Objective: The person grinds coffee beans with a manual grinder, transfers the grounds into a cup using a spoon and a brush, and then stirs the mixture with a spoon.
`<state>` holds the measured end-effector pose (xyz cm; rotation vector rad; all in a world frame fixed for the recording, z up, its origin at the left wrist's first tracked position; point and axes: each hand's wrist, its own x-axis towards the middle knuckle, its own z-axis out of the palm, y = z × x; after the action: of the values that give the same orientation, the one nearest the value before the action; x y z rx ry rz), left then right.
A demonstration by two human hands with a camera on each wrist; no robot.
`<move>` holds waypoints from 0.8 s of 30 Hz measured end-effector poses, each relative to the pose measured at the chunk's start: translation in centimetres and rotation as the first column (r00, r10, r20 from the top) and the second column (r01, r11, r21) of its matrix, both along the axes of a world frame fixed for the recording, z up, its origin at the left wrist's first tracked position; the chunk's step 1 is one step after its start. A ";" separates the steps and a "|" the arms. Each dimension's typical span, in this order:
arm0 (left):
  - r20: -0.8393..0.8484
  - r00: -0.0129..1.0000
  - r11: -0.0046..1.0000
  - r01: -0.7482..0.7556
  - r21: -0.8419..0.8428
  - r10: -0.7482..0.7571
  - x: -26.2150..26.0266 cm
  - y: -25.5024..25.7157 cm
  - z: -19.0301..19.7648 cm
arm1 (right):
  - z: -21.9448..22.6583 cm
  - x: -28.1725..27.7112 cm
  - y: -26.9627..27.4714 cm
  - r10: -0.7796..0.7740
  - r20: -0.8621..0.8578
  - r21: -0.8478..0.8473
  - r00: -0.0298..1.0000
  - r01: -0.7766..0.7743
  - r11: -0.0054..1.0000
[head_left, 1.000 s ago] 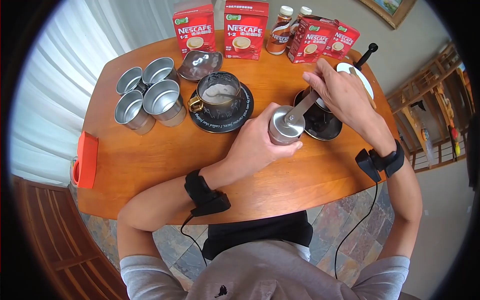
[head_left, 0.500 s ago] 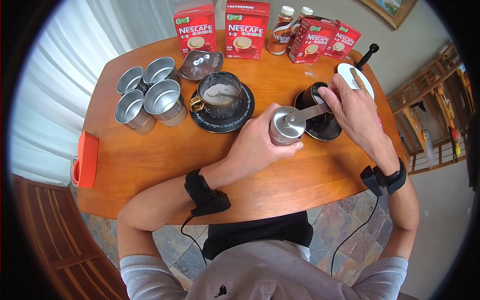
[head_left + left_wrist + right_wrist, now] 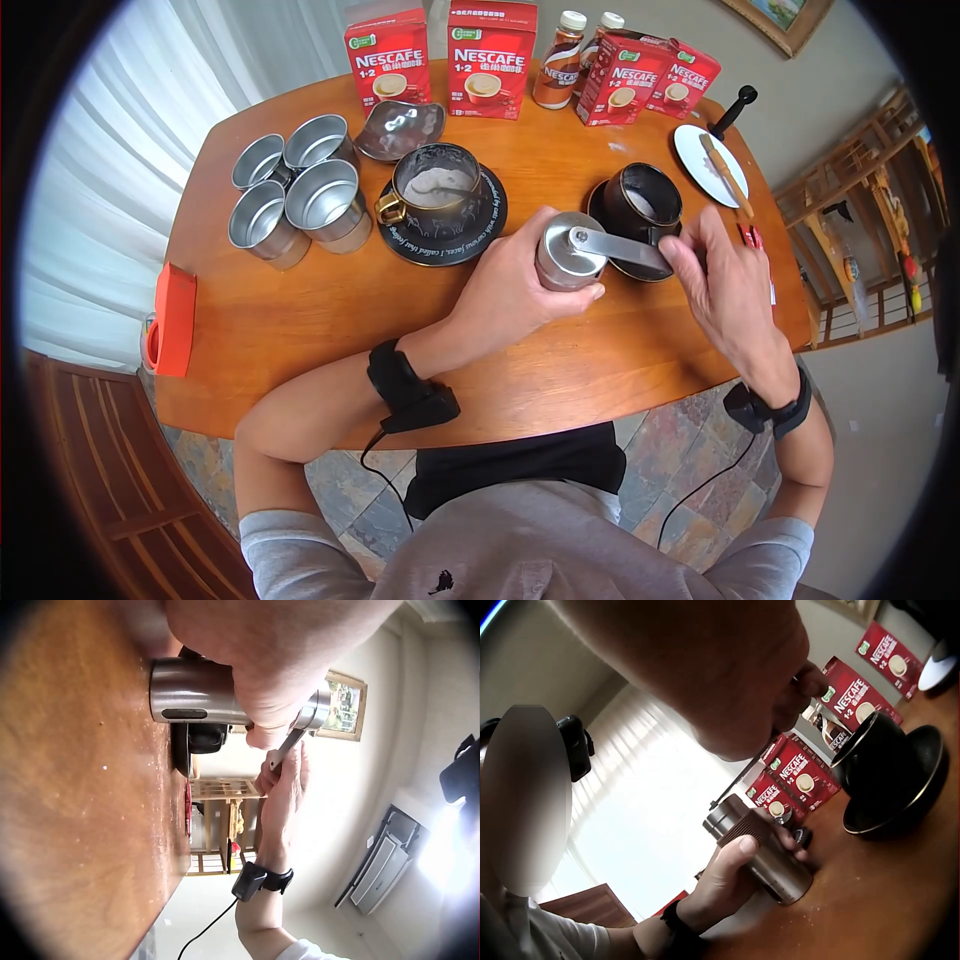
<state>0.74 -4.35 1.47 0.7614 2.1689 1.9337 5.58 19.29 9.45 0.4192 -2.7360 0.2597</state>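
Observation:
In the head view my left hand (image 3: 512,275) grips a silver coffee grinder (image 3: 568,262), its fingers and thumb wrapped round the upright steel body. The left wrist view shows the grinder's base (image 3: 169,691) right at the tabletop. Fingers of my right hand (image 3: 728,295) hold the outer end of the flat metal crank (image 3: 628,251), which points right. The crank's knob is hidden by those fingers. Just beyond stands a black cup (image 3: 645,195) with pale powder inside, on a black saucer (image 3: 928,765).
Left of the grinder, a black cup with gold handle (image 3: 390,209) holds powder and a spoon on a lettered saucer (image 3: 440,250). Several steel cups (image 3: 325,195), a dark wavy dish (image 3: 400,130), red Nescafe boxes (image 3: 490,60), bottles (image 3: 557,70) and a white plate (image 3: 700,160) stand around.
My right hand has swung the crank clockwise, from pointing up and right to pointing right and slightly toward me. The left hand and grinder stay in place.

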 end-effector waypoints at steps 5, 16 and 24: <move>-0.078 0.997 0.999 -0.025 0.026 0.027 -0.3 0.2 -0.8 | 0.2 3.4 -1.3 0.212 -0.101 0.139 0.972 -0.197 0.971; 0.003 1.000 0.999 0.017 0.027 -0.017 -0.1 0.1 -0.4 | 1.3 4.9 -7.9 0.540 -0.088 0.437 0.837 -0.454 0.776; 0.325 0.944 0.968 -0.024 0.251 -0.061 2.0 -0.7 2.7 | 0.6 1.3 -13.0 0.619 -0.102 0.523 0.778 -0.488 0.699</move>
<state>2.70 -5.07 4.16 0.4435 1.7381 2.1714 6.88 6.30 10.04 1.3328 -2.2947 -0.3177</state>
